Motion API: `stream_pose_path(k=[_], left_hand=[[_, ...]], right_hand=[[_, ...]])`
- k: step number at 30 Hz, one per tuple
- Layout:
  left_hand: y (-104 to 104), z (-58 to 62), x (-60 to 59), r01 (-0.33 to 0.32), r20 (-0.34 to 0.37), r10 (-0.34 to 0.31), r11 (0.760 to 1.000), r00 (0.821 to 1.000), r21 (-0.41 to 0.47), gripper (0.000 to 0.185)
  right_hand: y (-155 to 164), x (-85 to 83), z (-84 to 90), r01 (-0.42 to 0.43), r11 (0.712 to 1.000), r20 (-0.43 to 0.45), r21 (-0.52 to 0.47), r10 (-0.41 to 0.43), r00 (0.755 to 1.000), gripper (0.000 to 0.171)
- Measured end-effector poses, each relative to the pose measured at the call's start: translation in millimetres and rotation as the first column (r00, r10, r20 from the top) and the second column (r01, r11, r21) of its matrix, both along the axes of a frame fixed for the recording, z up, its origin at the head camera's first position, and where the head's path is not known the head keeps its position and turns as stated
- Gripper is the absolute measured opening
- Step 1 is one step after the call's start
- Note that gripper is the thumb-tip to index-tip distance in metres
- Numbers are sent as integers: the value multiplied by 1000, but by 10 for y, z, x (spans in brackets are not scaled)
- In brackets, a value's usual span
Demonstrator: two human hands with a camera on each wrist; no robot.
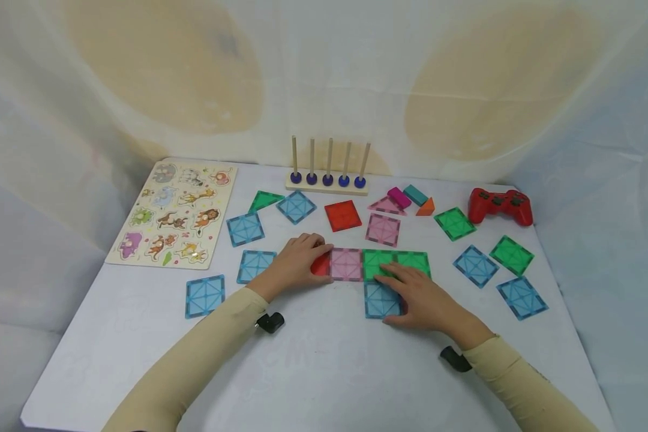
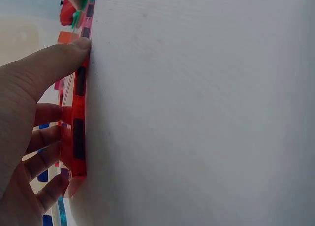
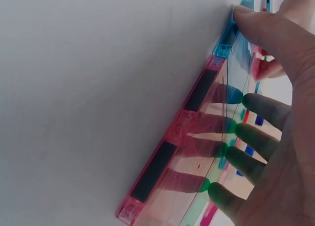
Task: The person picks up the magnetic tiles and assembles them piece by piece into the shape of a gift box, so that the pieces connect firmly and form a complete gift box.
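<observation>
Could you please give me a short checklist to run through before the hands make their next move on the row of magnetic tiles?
1. Left hand rests on the red tile at the row's left end: ok.
2. Red tile meets the pink tile: ok.
3. Right hand lies flat over the green tiles and the blue tile: ok.
4. Blue tile sits flush under the green one: cannot tell, hand covers the seam.
5. Spare tiles within reach, such as the loose pink tile: ok.
</observation>
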State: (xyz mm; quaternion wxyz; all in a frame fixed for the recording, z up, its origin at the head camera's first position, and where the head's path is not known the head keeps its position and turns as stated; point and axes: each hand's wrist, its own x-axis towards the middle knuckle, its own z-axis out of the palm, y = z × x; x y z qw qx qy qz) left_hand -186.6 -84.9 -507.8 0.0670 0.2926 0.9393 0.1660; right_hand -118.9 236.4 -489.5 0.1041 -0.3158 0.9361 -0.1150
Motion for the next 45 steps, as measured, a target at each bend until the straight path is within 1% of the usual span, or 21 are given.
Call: stream_pose_path(k=[6,8,10,13,16,21,23,26,29,33,37,41,45], left_hand=[[25,39,-5,-6,8,6,1000,1000,-5,77],[17,36,-8,-8,7,8,1000,1000,-8,78],[-3,29,-12,-9,3,9,1000,1000,-8,78],[-55,17,-16,-8,-4,8,1000,1000,-3,78],[-128,17,-20,-13,-8,13,1000,1000,3,78],[-234,42,-19,-30,26,29,999,999,26,77],[-257,49,-17,-31,43,30,999,999,34,77],[-275,48,-14,-30,55,28,999,998,38,76],[-277,53,-14,-30,61,27,998,998,52,75],[-267,61,-16,-35,72,31,998,997,60,75],[-256,58,-18,-35,76,30,998,997,61,74],[-253,48,-21,-33,80,27,997,996,66,74],[-259,34,-31,-31,77,25,997,997,69,73]], right_hand=[[34,-68,17,-2,1000,8,-13,2,1000,88],[38,-110,50,23,999,21,-22,-23,1000,86],[49,-180,86,65,997,38,-37,-64,997,83],[82,-343,135,145,987,69,-63,-140,988,80],[125,-569,161,200,975,81,-97,-192,978,79],[143,-945,154,248,960,94,-131,-237,967,76],[123,-1051,149,264,957,118,-119,-251,961,77],[69,-1157,139,282,954,159,-102,-265,951,77],[18,-1218,125,284,955,176,-81,-267,948,76],[-10,-1264,97,287,956,161,-56,-275,948,75],[-5,-1285,94,300,953,152,-36,-291,945,77],[-9,-1251,133,296,954,149,-45,-286,946,78],[-76,-1140,211,259,963,136,-71,-248,959,76]])
